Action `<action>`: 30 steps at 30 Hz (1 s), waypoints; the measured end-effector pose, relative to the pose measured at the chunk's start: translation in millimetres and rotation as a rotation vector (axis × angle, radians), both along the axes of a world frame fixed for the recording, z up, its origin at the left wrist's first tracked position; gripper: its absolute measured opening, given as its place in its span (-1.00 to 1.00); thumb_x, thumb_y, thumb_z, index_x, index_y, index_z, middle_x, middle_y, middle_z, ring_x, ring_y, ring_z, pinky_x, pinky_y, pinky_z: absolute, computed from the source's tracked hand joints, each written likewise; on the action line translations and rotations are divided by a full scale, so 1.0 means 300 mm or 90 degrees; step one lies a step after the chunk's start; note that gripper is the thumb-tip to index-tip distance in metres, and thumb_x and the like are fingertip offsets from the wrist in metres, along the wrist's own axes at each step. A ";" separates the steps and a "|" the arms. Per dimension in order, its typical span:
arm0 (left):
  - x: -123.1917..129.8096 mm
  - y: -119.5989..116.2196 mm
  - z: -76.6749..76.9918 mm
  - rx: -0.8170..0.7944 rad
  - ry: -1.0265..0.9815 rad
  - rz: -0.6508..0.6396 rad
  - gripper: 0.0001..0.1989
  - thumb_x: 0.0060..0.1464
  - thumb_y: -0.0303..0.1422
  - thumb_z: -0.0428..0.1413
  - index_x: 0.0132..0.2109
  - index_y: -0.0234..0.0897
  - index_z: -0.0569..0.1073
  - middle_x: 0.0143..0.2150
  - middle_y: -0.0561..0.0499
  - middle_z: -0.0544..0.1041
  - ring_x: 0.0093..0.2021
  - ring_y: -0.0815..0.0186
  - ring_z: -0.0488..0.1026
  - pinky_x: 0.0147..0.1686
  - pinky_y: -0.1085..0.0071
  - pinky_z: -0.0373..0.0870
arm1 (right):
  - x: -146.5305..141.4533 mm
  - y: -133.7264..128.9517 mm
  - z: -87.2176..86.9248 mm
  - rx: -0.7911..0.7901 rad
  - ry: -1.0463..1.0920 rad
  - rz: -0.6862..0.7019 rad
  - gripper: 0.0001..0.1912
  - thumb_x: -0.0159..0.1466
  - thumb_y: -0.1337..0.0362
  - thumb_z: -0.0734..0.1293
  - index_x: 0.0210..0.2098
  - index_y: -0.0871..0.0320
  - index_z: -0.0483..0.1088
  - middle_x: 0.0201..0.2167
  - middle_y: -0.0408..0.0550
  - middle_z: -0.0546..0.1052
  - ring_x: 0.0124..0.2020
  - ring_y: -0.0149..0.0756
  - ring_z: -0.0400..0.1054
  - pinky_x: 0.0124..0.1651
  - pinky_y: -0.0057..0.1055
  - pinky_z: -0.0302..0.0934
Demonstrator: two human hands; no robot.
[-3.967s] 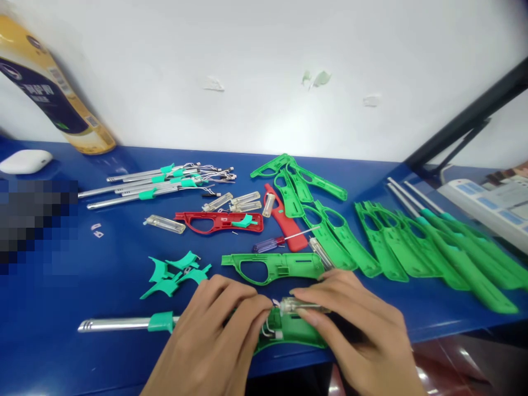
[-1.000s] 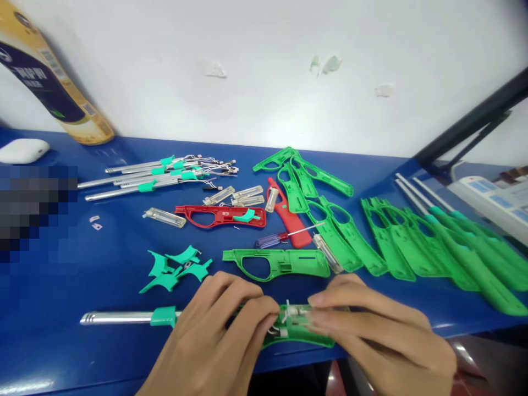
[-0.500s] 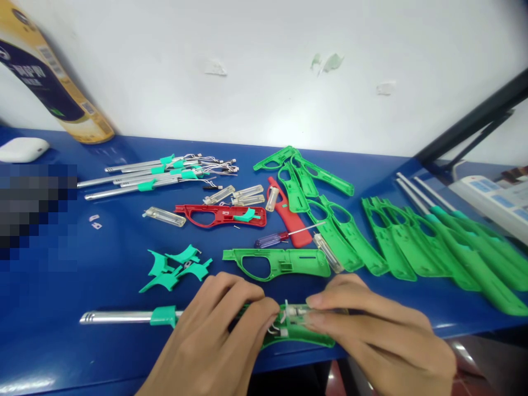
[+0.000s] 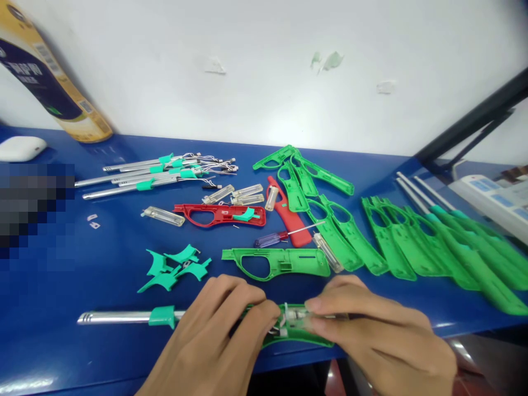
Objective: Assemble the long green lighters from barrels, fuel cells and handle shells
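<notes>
Green half-shell (image 4: pixel 307 336) lies hollow side up at the near edge of the blue table (image 4: pixel 61 344), metal tube (image 4: pixel 119 317) running out leftward. Left hand (image 4: pixel 225 327) curls closed over the shell's front, apparently to steady it; its fingertips are hidden, so the exact grip is uncertain. Right hand (image 4: pixel 371 330) pinches a clear cartridge (image 4: pixel 297 315) between thumb and fingers, aligned lengthwise with the hollow, presumably to suit its shape. Just beyond: spare green shell (image 4: pixel 299 262), teal triggers (image 4: pixel 177 268), screwdriver (image 4: pixel 270 240). Loose parts lie grouped by kind, likely for easy reach.
</notes>
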State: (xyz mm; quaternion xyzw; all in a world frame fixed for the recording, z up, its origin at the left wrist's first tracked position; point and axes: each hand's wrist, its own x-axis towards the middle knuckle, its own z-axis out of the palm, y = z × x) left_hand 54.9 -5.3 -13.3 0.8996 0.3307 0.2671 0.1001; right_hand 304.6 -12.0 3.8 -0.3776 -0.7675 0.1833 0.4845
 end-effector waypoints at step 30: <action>-0.003 -0.017 -0.009 0.027 -0.019 0.027 -0.60 0.27 -0.67 0.06 0.14 -0.30 0.55 0.01 -0.01 0.60 0.08 0.25 0.38 0.22 0.31 0.31 | 0.009 -0.002 -0.005 -0.007 -0.080 0.030 -0.73 0.43 0.42 0.32 -0.04 0.04 0.64 -0.12 -0.13 0.72 -0.20 -0.29 0.66 -0.07 -0.34 0.58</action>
